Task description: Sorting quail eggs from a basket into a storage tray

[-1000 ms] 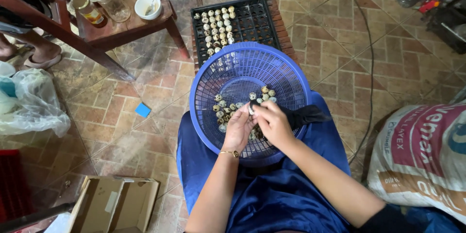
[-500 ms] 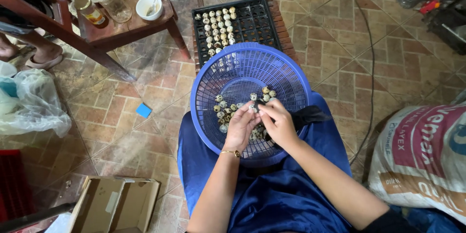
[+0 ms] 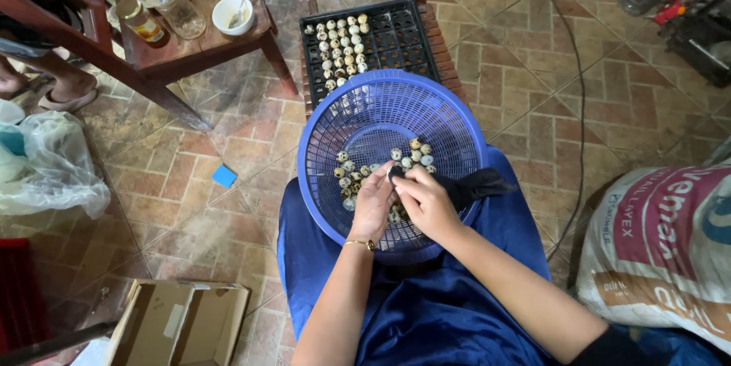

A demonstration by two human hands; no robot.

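A round blue plastic basket (image 3: 381, 103) rests on my lap, which is covered in dark blue cloth. Several small speckled eggs (image 3: 346, 175) lie on the basket's bottom. Both hands meet inside it, over the eggs. My left hand (image 3: 373, 206), with a gold bracelet at the wrist, pinches a small egg at its fingertips. My right hand (image 3: 426, 202) presses against that egg and grips a black cloth (image 3: 480, 183) that trails over the basket's right rim. Beyond the basket lies a black grid tray (image 3: 403, 31) whose left cells hold several speckled eggs (image 3: 339, 50).
A wooden table (image 3: 205, 42) at the upper left carries a bottle, a jar and a white cup with a spoon. A wooden bench stands behind the tray. An open cardboard box (image 3: 175, 324) lies lower left, a plastic bag (image 3: 46, 168) at the left, and a printed sack (image 3: 662, 244) at the right.
The hands stay together in the basket, with only small finger movements on the egg. Nothing else has moved.
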